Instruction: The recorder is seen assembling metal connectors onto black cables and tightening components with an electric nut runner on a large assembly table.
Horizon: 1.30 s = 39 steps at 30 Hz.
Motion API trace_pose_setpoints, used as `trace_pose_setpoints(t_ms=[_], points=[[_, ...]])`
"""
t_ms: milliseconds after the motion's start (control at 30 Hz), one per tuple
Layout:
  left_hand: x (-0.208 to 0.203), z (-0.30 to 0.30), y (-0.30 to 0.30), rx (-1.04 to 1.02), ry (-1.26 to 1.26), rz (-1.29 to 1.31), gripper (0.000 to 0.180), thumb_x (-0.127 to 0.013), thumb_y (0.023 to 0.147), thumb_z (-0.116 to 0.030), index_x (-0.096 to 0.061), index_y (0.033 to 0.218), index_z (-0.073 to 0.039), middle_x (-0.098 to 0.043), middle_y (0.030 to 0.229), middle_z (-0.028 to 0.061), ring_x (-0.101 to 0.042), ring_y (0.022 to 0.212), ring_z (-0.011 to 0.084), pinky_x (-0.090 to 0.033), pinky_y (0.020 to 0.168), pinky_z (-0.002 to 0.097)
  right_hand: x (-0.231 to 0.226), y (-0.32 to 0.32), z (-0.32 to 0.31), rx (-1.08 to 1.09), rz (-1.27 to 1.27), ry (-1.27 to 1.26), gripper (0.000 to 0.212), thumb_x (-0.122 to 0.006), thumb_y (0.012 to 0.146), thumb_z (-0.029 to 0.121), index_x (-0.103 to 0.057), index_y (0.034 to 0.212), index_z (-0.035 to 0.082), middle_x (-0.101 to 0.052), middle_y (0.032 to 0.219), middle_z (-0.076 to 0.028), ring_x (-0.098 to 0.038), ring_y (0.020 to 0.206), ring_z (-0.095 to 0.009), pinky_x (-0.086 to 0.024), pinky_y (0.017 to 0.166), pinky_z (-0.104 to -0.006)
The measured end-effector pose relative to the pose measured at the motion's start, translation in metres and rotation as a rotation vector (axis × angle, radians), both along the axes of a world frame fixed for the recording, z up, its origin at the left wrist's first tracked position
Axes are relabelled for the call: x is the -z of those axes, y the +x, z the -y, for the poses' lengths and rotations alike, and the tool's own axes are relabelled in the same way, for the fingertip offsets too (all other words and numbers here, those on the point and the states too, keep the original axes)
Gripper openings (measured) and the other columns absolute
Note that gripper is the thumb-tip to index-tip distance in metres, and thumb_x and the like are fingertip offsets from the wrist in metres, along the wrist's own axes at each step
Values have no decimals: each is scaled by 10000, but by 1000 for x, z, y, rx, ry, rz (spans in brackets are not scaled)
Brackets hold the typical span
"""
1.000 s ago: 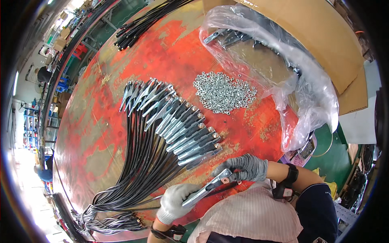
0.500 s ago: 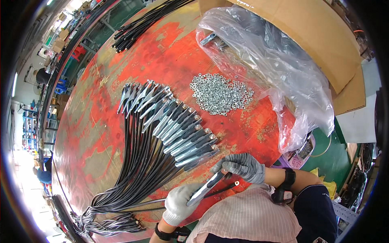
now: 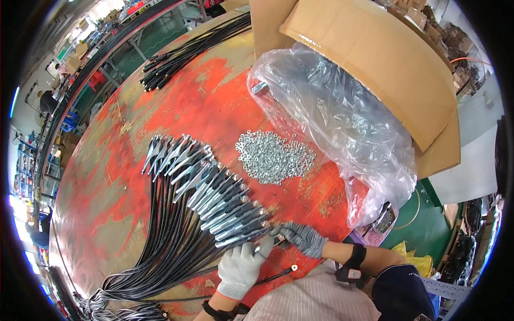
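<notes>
While our white-gloved left hand [image 3: 238, 270] pinches a silver metal clamp [image 3: 277, 241] pointing toward our grey-gloved right hand [image 3: 305, 239], we cannot tell the latter's grip.

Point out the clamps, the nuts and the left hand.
Clamps [image 3: 205, 195], head view: a mid-row metal body.
Nuts [image 3: 274, 159], head view: middle of the pile.
Left hand [image 3: 239, 269], head view: back of the glove.

Spring clamps [image 3: 214, 200], mid-frame: shiny metal. Nuts [image 3: 274, 158]: bright metal. Cables [image 3: 152, 251], lower left: semi-gloss, plastic-looking. Bag [image 3: 332, 101], upper right: glossy crinkled plastic. Carton [image 3: 375, 59]: matt cardboard. Gloves [image 3: 237, 272]: matt knit cloth. Tabletop [image 3: 115, 176]: patchy, worn.
</notes>
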State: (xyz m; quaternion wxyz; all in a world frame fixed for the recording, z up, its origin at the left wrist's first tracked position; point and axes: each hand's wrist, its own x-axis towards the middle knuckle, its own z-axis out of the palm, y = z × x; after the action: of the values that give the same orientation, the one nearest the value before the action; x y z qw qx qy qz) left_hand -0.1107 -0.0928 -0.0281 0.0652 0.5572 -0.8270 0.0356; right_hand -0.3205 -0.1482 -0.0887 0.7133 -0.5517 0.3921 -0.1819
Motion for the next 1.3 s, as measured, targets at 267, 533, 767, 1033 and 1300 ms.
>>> trace_pose_setpoints(t_ms=[267, 533, 767, 1033, 1300], points=[[3, 4, -4, 68, -4, 21, 457, -583, 819, -182, -607, 1228, -383, -401, 671, -10, -490, 499, 143, -402, 418, 283, -5, -42, 62, 43, -499, -861, 324, -552, 960, 318, -605, 1167, 75, -661, 1108, -131, -643, 1018, -297, -504, 899, -386], [-1, 11, -5, 74, 33, -10, 344, -610, 798, -212, -665, 1112, -342, -452, 625, -18, -512, 495, 149, -411, 434, 288, -13, -55, 127, 169, -878, -734, 284, -753, 808, 268, -643, 960, 55, -684, 878, -120, -673, 800, -275, -534, 734, -376], [-1, 5, -2, 17, 49, 19, 379, -602, 809, -211, -656, 1153, -359, -475, 626, -10, -522, 490, 161, -419, 431, 295, -44, -40, 131, -60, -950, -661, 179, -682, 853, 207, -651, 955, 63, -688, 863, -100, -672, 767, -254, -542, 715, -359], [0, 8, -4, 22, 31, 16, 380, -597, 812, -224, -663, 1155, -373, -490, 621, -9, -536, 497, 158, -434, 439, 290, -53, -21, 50, -338, -423, -682, 192, -670, 848, 276, -610, 916, 107, -633, 831, -71, -654, 779, -272, -527, 687, -389], [0, 8, -4, 35, 26, 9, 462, -608, 788, -188, -638, 1208, -376, -475, 646, -3, -525, 506, 154, -436, 450, 280, -42, -22, 46, -402, -399, -878, 230, -654, 883, 321, -633, 1008, 129, -621, 828, -44, -650, 768, -236, -541, 670, -348]])
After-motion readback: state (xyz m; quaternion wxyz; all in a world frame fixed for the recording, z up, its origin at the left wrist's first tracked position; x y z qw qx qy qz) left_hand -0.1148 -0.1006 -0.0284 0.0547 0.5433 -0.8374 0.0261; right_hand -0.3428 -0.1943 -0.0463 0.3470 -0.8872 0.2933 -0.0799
